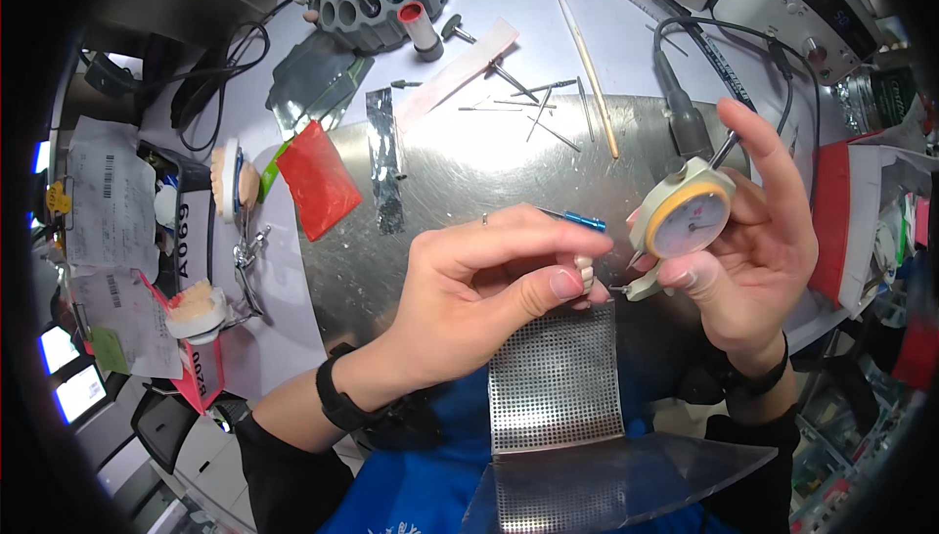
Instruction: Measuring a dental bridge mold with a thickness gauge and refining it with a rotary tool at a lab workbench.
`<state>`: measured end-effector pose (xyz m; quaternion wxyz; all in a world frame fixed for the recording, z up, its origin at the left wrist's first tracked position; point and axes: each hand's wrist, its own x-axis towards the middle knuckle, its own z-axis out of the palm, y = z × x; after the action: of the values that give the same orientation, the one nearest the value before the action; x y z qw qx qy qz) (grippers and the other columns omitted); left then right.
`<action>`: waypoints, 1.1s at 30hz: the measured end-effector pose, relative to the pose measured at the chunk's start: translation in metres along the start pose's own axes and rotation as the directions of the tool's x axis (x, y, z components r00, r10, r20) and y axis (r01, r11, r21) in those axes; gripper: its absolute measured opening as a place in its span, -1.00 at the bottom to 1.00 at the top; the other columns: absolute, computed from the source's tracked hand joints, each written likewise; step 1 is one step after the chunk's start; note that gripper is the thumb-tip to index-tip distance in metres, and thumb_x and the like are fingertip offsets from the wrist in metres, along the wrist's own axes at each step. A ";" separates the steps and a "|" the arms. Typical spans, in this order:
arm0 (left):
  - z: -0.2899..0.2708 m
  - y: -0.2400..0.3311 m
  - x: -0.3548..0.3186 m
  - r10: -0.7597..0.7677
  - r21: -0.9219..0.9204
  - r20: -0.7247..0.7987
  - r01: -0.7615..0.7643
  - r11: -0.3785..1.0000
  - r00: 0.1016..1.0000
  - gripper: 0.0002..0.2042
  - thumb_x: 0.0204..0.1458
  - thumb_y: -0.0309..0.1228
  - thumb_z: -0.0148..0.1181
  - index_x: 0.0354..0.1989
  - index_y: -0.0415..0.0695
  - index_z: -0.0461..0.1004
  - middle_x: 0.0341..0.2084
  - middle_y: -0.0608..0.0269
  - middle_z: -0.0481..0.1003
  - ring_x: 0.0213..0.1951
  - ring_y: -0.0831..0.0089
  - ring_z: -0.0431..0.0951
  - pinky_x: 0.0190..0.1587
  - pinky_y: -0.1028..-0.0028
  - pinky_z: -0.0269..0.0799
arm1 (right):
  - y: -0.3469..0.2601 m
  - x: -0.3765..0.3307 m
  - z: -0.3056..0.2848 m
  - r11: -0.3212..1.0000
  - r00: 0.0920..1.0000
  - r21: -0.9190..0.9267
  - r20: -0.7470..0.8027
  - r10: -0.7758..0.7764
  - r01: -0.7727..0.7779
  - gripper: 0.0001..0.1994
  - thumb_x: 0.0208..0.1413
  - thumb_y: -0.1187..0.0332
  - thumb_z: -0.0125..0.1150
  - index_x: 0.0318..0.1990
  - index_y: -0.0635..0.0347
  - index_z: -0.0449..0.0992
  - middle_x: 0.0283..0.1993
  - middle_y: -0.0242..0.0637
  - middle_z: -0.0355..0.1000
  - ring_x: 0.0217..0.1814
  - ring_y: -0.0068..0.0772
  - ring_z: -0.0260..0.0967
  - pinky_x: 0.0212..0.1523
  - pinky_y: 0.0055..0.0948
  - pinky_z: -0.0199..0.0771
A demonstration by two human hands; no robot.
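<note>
Between thumb and forefinger, my left hand pinches a small tooth-coloured dental bridge; the fingers cover part of it. My right hand grips a dial thickness gauge with a yellow-orange ring round its face. Its measuring tips point left at the bridge, and a small gap seems to separate them. Just past my left forefinger lies a thin tool with a blue metallic end. A dark handpiece on a cable rests behind the gauge.
A metal plate covers the bench, with a perforated metal grid and clear shield nearest me. Plaster dental models and a red sheet lie left. Behind are a grey bur holder, a brush and a control box.
</note>
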<state>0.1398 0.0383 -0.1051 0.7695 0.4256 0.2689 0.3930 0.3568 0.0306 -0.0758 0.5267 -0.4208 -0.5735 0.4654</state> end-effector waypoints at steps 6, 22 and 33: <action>0.001 0.001 -0.003 -0.057 -0.087 0.004 0.057 0.995 0.998 -0.77 0.14 -0.66 0.19 -0.03 -0.39 0.47 -0.20 0.11 0.54 -0.14 0.44 0.62 -0.05 0.51 0.58 | 0.003 0.000 -0.006 0.992 0.977 -0.109 0.208 -0.043 0.067 -0.09 -0.05 0.48 0.48 0.38 0.57 -0.01 -0.22 -0.06 0.54 -0.19 -0.42 0.55 -0.16 -0.59 0.52; -0.003 0.001 -0.003 0.095 0.298 0.072 -0.112 0.948 0.993 -0.75 0.03 -0.69 0.27 -0.08 -0.34 0.57 -0.23 0.09 0.58 -0.21 0.45 0.65 -0.13 0.55 0.60 | 0.001 0.001 0.002 0.996 0.986 -0.081 0.163 0.041 -0.028 -0.12 -0.04 0.57 0.42 0.39 0.57 -0.02 -0.12 0.03 0.53 -0.12 -0.43 0.54 -0.08 -0.58 0.52; 0.000 0.009 -0.008 -0.170 0.002 -0.108 0.171 0.985 0.979 -0.79 0.00 -0.81 0.20 -0.17 -0.46 0.47 -0.22 -0.02 0.52 -0.17 0.32 0.65 -0.11 0.48 0.65 | 0.002 -0.002 -0.004 0.946 0.971 -0.298 0.232 -0.059 0.129 -0.19 -0.05 0.54 0.42 0.32 0.61 0.06 -0.21 -0.02 0.52 -0.20 -0.35 0.53 -0.18 -0.47 0.52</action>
<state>0.1322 0.0343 -0.0970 0.7824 0.3834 0.3477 0.3463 0.3608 0.0299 -0.0782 0.4088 -0.4162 -0.7140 0.3872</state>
